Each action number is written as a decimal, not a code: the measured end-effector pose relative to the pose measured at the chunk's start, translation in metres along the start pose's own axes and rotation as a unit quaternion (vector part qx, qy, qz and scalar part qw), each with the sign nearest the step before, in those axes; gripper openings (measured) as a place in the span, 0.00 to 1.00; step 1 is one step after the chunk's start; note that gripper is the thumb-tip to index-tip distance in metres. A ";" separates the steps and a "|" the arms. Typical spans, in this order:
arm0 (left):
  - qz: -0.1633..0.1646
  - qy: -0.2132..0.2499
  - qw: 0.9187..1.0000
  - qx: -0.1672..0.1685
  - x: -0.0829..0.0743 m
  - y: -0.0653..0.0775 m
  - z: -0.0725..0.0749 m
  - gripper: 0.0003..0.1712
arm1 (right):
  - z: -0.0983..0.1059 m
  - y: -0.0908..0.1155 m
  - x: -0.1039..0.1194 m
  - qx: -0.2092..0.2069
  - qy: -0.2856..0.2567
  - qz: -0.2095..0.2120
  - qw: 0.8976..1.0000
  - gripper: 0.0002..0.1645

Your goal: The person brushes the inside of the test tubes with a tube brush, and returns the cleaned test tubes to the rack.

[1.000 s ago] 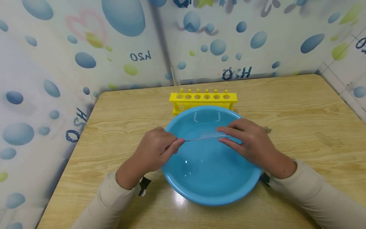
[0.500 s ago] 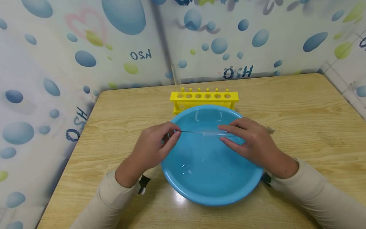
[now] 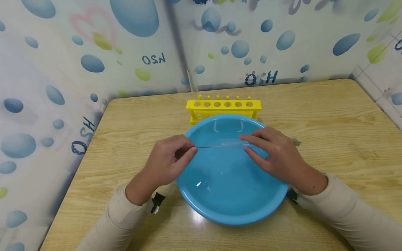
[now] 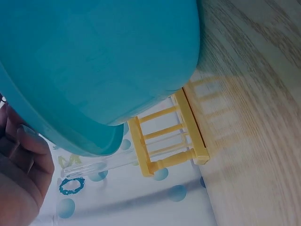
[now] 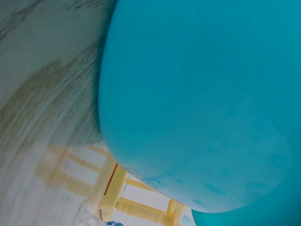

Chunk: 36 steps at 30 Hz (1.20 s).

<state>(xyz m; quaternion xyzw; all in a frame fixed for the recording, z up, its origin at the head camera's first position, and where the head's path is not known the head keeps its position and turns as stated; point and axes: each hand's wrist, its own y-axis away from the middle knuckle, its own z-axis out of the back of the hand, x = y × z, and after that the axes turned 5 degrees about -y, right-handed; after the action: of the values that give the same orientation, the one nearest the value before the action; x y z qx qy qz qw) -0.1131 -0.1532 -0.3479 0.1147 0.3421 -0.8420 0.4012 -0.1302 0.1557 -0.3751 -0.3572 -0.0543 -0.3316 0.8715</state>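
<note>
Table (image 3: pixel 323 118) is filling the lower part of my head view, with a blue basin (image 3: pixel 232 202) sitting on it. Yellow rack (image 3: pixel 223 104) is standing just past the basin's far rim, a second tube (image 3: pixel 193 85) poking up from its leftmost hole. Hands are facing each other across the basin: left hand (image 3: pixel 169 158) at the left rim, right hand (image 3: pixel 277 153) at the right. Right is pinching a clear tube (image 3: pixel 230 142) between thumb and fingers, tube lying crosswise over the basin. Left is pinching one end of a thin wire (image 3: pixel 207 147), which is running rightward from that grip and overlapping the tube. Key bit: wire and tube are sharing nearly one line, left to right, with the left hand sitting off the tube's left end. I'm reckoning any push or pull is turning on that shared axis. I'm guessing the wire is sitting inside the tube; can't tell how deep, tube is showing too faint. Right wrist feed isn't showing me the hand; left one isn't showing the pinch.
</note>
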 end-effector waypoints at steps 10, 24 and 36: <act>0.119 0.145 0.980 0.066 -0.003 -0.002 0.006 0.15 | 0.001 -0.003 0.002 0.001 0.007 0.022 1.000 0.35; 0.034 -0.051 0.998 0.035 -0.003 -0.001 0.004 0.07 | 0.003 -0.006 0.002 -0.001 -0.007 0.015 1.000 0.23; -0.171 -0.207 0.963 -0.007 0.010 -0.001 0.003 0.18 | 0.001 0.000 0.002 0.002 -0.020 -0.004 1.000 0.37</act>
<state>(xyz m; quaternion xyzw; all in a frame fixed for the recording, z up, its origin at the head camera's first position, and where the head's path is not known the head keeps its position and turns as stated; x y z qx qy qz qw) -0.1196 -0.1605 -0.3503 -0.1257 0.2721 -0.9010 0.3138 -0.1283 0.1554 -0.3740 -0.3620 -0.0738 -0.3276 0.8696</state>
